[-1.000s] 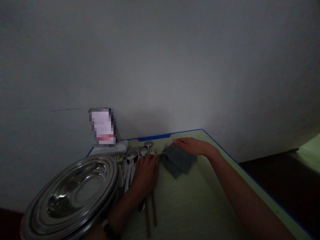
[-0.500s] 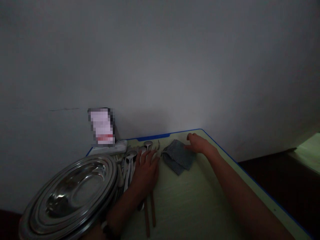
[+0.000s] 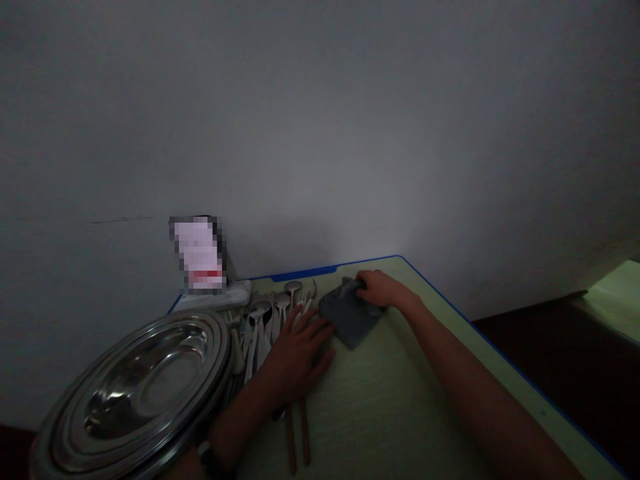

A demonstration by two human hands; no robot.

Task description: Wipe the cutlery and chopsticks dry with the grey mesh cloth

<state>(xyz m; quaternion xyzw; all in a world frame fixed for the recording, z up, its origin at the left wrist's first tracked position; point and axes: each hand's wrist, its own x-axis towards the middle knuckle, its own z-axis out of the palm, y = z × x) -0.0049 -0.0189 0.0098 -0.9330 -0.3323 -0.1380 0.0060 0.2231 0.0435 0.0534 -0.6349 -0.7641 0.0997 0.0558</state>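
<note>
A folded grey-blue cloth (image 3: 350, 320) lies near the far edge of the table. My right hand (image 3: 377, 288) has its fingers closed on the cloth's upper right part, bunching it a little. Spread fingers show on my left hand (image 3: 300, 350), which rests beside the cutlery with its fingertips by the cloth's left edge. Under and left of that hand lie several metal spoons (image 3: 260, 311) and forks, partly hidden by it. Two brown wooden sticks (image 3: 304, 433), perhaps chopsticks or handles, stick out below the palm.
A stack of round steel plates (image 3: 150, 333) stands at the left front. Behind it a phone (image 3: 200, 253) with a blurred screen leans on the wall, on a white block (image 3: 235, 293). The pale green table (image 3: 390, 413) has a blue edge and meets the wall.
My right hand has moved left and closed on the cloth, whose top is now gathered. My left hand has shifted slightly right and toward me, with its fingers spread wider.
</note>
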